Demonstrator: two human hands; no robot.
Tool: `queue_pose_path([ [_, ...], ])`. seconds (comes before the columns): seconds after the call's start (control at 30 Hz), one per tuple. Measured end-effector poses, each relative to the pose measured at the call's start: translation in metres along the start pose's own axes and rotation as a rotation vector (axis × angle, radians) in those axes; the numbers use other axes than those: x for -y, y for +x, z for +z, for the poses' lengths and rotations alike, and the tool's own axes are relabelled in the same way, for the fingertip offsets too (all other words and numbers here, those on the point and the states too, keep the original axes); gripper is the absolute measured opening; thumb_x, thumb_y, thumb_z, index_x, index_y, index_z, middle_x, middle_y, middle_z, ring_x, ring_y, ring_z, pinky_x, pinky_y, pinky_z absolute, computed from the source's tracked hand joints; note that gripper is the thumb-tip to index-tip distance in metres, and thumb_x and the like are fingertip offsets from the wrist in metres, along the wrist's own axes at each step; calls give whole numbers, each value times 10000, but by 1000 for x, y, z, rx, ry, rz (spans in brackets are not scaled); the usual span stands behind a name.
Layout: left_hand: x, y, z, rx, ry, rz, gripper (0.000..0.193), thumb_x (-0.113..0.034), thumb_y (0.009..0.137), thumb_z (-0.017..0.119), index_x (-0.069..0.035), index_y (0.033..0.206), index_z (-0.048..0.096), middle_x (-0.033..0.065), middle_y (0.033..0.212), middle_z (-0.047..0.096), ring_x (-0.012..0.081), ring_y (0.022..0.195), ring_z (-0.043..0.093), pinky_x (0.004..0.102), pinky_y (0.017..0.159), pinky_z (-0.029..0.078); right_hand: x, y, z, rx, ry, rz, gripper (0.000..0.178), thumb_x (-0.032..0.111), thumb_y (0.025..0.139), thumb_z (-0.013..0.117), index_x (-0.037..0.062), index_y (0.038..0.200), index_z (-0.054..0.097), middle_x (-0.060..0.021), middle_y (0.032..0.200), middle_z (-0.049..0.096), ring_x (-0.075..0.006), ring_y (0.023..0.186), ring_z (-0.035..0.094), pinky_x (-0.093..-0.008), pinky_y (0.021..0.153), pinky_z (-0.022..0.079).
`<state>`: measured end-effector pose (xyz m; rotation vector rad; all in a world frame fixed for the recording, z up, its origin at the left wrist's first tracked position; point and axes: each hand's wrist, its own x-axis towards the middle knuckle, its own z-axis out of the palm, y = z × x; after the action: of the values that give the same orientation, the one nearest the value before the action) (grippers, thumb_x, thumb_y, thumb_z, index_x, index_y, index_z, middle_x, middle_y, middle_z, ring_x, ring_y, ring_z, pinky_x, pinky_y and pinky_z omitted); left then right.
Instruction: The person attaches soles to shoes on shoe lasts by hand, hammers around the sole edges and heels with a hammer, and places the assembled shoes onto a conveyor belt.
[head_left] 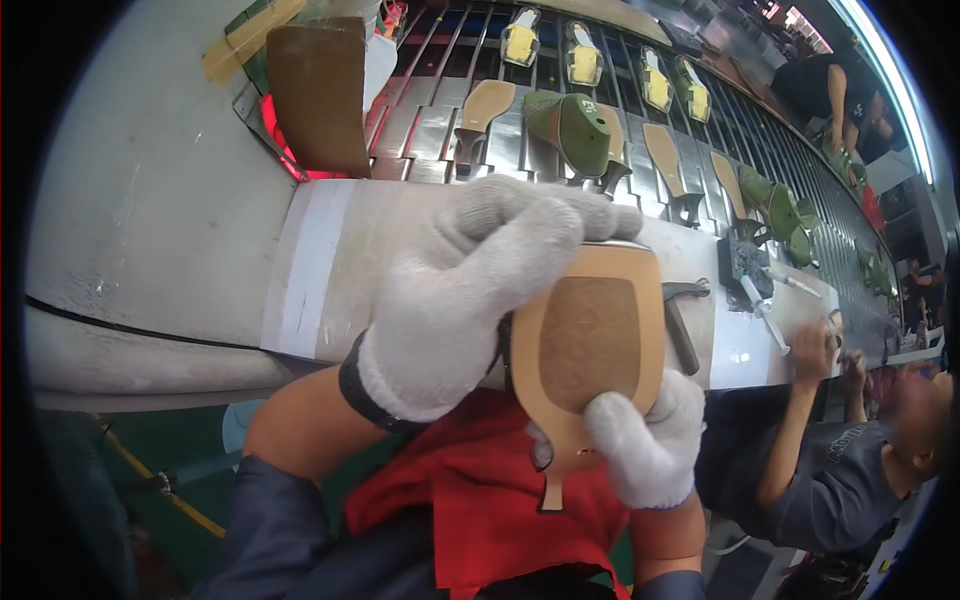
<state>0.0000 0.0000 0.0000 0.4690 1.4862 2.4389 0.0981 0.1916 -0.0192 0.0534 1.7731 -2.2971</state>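
In front of my red apron, both gloved hands hold a tan shoe sole (pixel 590 330) with a brown inset panel, its broad end up and its narrow end down. My left hand (pixel 490 260) reaches over the broad end, fingers bent along its top edge. Lower on the opposite side, my right hand (pixel 645 440) grips the sole with the thumb on its face; the fingers behind are hidden. A hammer (pixel 682 330) lies on the bench just right of the sole.
Beyond the bench (pixel 390 230), a slatted conveyor carries tan soles (pixel 665 158) with dark heels, green shoe lasts (pixel 570 130) and clear yellow-filled pieces (pixel 584 55). A brown board (pixel 320 95) stands at left. A dark block (pixel 742 265) and white tools (pixel 765 315) sit near a co-worker (pixel 835 470).
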Motion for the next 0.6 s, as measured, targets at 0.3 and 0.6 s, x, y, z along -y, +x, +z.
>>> queue_pose_path([
  [0.3, -51, -30, -24, -108, 430, -48, 324, -254, 1045, 621, 41, 1133, 723, 212, 1131, 782, 254, 1027, 779, 398, 962, 630, -18, 13, 33, 144, -664, -482, 183, 134, 986, 757, -12, 1091, 787, -125, 744, 728, -280, 599, 716, -386, 574, 555],
  [0.6, -47, -41, -35, -260, 773, 90, 220, -35, 891, 824, 30, 1082, 736, 72, 1033, 772, 125, 938, 728, 301, 876, 599, -22, 22, 51, 144, -638, -497, 157, 150, 960, 814, 6, 1016, 781, -134, 699, 685, -305, 571, 687, -411, 536, 525],
])
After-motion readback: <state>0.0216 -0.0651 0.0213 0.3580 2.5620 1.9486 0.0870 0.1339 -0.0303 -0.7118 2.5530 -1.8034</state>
